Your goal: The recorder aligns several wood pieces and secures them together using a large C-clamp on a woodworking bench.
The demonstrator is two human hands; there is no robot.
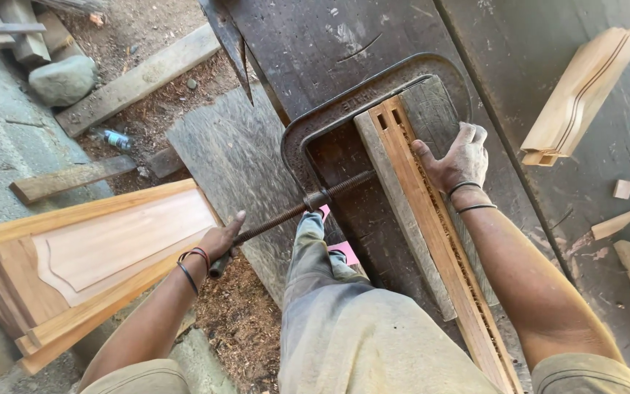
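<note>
The left hand [220, 241] is clenched around the handle of the clamp screw [293, 211]. The right hand [461, 157] presses flat, fingers released, on a grey board [435, 117] beside the slotted wooden strip [439, 241] (both lying on the dark surface [315, 44]).

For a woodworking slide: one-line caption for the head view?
Left hand turns a large iron clamp's screw while right hand steadies a mortised wooden rail.

Bottle [117, 138]: small, clear plastic with a blue label, lying on the sawdust-strewn ground, upper left.
Signs, screens: none.
</note>
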